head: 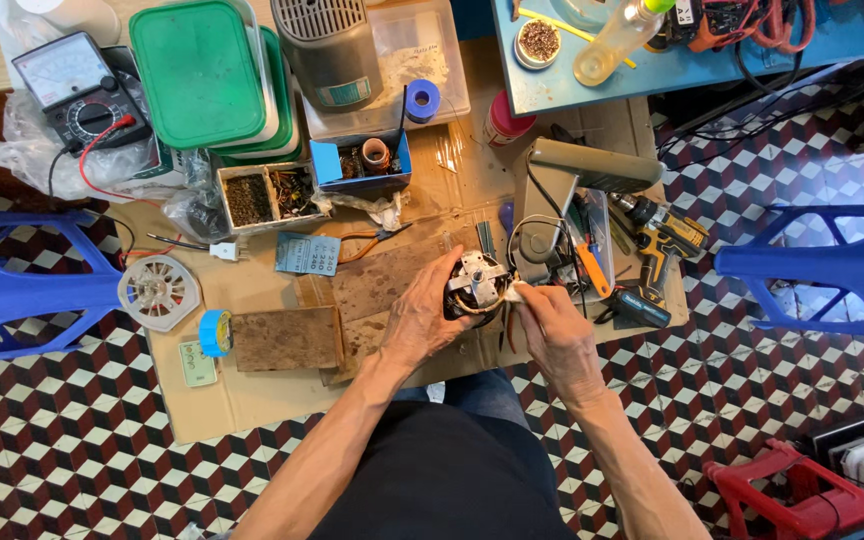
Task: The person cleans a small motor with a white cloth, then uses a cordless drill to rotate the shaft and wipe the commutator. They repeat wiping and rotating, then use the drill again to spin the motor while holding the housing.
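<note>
A small electric motor (476, 283) is held at the middle of the cardboard sheet (252, 390), near its front edge. It is gripped from the left by the left hand (422, 318), fingers closed around its body. A small white scrap (518, 293), possibly cloth, is pinched in the right hand (555, 330) against the motor's right side. A wooden block (287, 339) lies well to the left; a cordless drill (660, 242) rests near the sheet's right edge. Bare cardboard remains along the front-left edge.
</note>
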The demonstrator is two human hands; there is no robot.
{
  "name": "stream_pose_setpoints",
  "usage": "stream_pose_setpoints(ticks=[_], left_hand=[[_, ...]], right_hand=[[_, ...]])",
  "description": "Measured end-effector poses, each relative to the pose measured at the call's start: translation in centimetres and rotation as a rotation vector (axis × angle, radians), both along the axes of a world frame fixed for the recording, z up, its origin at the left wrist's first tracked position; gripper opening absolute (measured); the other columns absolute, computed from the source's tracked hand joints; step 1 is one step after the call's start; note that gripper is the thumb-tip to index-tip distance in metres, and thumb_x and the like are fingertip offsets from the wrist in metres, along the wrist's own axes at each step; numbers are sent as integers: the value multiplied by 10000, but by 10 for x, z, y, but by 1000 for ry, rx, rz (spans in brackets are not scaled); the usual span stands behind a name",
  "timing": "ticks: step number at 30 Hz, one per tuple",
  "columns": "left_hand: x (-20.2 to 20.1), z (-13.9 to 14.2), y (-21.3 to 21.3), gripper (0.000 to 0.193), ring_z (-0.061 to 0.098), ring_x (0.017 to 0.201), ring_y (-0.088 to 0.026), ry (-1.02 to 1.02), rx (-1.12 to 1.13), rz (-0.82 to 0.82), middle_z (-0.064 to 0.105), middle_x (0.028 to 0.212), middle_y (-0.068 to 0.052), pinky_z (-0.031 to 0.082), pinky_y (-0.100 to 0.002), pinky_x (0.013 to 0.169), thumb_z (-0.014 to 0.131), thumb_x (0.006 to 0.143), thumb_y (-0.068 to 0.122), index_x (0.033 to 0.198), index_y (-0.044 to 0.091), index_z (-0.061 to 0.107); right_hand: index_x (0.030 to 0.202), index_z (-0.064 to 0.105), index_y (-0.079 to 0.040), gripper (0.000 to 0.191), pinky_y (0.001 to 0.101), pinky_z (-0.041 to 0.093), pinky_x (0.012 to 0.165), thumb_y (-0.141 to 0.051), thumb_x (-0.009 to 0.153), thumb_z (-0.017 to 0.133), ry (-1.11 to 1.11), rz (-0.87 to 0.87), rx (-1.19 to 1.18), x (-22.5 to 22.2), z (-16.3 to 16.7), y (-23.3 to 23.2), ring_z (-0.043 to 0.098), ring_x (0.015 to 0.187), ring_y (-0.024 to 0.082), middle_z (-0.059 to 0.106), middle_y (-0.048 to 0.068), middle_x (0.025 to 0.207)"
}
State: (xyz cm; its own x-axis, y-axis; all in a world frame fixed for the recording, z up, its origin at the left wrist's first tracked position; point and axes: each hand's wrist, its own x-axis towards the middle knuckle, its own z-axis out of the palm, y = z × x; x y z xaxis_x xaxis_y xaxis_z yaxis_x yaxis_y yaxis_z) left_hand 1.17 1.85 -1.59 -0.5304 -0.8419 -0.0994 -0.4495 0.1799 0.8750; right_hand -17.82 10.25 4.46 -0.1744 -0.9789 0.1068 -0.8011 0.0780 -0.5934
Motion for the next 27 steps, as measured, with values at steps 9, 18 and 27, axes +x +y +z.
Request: stream_pose_setpoints(ticks=[9, 18, 27], left_hand=[[1, 0, 1, 1008, 528, 1358, -341, 10, 5, 4, 525, 1485, -123, 462, -439, 1120, 899, 693, 176, 1547, 149, 363], [3, -3, -1, 1050, 509, 1367, -335, -2, -22, -13, 501, 1516, -116, 451, -429, 1119, 891, 655, 152, 1556, 149, 352], [1, -2, -8, 1064, 493, 1373, -336, 0, 48, -38, 495, 1507, -110, 434, -443, 1131, 917, 651, 174, 1550, 167, 349]], right_hand=[[1113, 715, -26, 278, 353, 523, 815, -250, 991, 605, -281, 85, 446, -34, -6, -52, 667, 913, 243, 664, 96, 1017], [1073, 693, -53, 231, 372, 534, 789, -237, 975, 594, -86, 388, 586, -52, 0, -74, 668, 886, 273, 648, 99, 971], [1096, 727, -26, 222, 312, 510, 780, -205, 1022, 618, -121, 98, 128, -38, -1, -40, 627, 893, 198, 666, 73, 1015]])
